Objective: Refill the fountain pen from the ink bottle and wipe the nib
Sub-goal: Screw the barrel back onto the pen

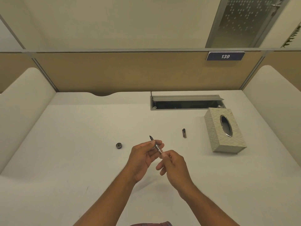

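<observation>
I hold the fountain pen (156,145) above the middle of the white desk, its dark nib pointing up and away to the left. My left hand (143,158) grips the pen near the nib end. My right hand (173,165) pinches the pen's rear end with thumb and fingertips. The barrel is off, and the metal converter shows between my hands. A small round black cap (119,145) lies on the desk left of my hands. A dark pen part with a clip (184,133) lies to the right. No ink bottle is in view.
A patterned tissue box (225,130) with an oval opening stands at the right. Behind it is an open grey cable tray (185,102) set in the desk. Tan partition panels wall the back, and white side panels flank the desk (81,152).
</observation>
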`<state>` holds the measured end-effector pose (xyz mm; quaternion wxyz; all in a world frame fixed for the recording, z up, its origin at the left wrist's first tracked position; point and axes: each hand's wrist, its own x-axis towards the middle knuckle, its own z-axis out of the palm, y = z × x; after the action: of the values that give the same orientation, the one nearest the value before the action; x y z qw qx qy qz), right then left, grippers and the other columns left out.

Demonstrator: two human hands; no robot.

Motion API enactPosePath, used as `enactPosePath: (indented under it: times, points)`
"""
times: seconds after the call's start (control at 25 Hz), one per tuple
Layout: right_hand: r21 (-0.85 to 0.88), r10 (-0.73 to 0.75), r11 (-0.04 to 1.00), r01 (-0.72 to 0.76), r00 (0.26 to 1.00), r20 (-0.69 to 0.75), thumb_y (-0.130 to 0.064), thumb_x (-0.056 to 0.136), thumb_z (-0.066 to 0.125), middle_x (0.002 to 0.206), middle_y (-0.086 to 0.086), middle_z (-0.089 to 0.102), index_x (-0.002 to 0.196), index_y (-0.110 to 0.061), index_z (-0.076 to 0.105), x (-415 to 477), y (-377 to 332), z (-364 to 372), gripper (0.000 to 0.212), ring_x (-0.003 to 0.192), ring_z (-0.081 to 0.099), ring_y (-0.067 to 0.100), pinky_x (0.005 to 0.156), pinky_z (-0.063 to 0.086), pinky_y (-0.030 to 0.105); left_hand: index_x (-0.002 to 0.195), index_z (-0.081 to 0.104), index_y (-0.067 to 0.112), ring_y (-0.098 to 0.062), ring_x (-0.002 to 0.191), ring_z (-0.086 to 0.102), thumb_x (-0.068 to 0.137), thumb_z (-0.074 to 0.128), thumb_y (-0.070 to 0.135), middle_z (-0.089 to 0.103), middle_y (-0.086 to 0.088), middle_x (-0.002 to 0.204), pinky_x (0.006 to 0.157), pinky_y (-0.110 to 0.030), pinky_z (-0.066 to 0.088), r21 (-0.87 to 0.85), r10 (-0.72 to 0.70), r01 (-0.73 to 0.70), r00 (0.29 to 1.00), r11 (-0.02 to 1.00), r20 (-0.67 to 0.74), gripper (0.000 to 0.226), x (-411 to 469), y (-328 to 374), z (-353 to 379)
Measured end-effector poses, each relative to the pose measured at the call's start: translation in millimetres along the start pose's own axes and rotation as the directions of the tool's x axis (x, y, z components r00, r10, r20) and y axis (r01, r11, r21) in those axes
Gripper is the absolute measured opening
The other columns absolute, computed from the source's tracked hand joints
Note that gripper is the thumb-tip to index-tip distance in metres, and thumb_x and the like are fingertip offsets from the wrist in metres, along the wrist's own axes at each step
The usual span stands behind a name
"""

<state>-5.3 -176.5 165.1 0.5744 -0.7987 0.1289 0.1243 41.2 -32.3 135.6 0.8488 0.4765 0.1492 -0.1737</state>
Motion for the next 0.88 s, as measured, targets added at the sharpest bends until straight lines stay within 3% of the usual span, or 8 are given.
enactPosePath:
  times: [0.16,0.36,0.8,0.88]
  points:
    - [0.027,0.004,1.000,-0.005,1.000,0.017,-0.035,0.110,0.038,0.075,0.007,0.079,0.096,-0.016,0.065,0.0,-1.3,0.8,0.036,0.060,0.069,0.013,0.059,0.047,0.013,0.116,0.077,-0.011,-0.032,0.128,0.074,0.110,0.056,0.010,0.078,-0.025,0.129,0.103,-0.043,0.060,0.010,-0.003,0.003,1.000,1.000,0.003,0.030,-0.9,-0.1,0.6]
    - [0.014,0.006,1.000,-0.006,1.000,-0.016,-0.041,0.099,0.065,0.083,0.000,0.079,0.101,-0.023,0.060,0.6,0.2,0.5,0.018,0.067,0.071,0.009,0.058,0.048,0.012,0.118,0.075,-0.013,-0.032,0.126,0.075,0.109,0.058,0.010,0.076,-0.026,0.131,0.103,-0.041,0.061,0.013,0.011,-0.011,1.000,1.000,-0.006,0.030,-0.6,1.9,2.1]
    - [-0.025,-0.039,0.999,0.038,0.998,-0.047,-0.032,0.104,0.058,0.074,-0.001,0.077,0.089,-0.020,0.065,4.0,6.2,0.4,0.019,0.064,0.067,0.007,0.061,0.050,0.016,0.115,0.078,-0.008,-0.032,0.126,0.075,0.111,0.054,0.011,0.079,-0.024,0.127,0.108,-0.044,0.058,0.038,-0.001,0.001,1.000,0.999,0.001,0.031,-1.7,1.9,2.2]
    - [-0.031,-0.050,0.998,0.048,0.997,-0.059,-0.033,0.103,0.059,0.073,-0.003,0.077,0.088,-0.022,0.065,3.9,6.0,0.8,0.019,0.066,0.069,0.011,0.063,0.054,0.023,0.114,0.078,-0.007,-0.033,0.127,0.075,0.111,0.054,0.012,0.079,-0.025,0.127,0.109,-0.045,0.057,0.034,0.001,-0.001,1.000,0.999,-0.002,0.031,-1.5,1.7,1.7]
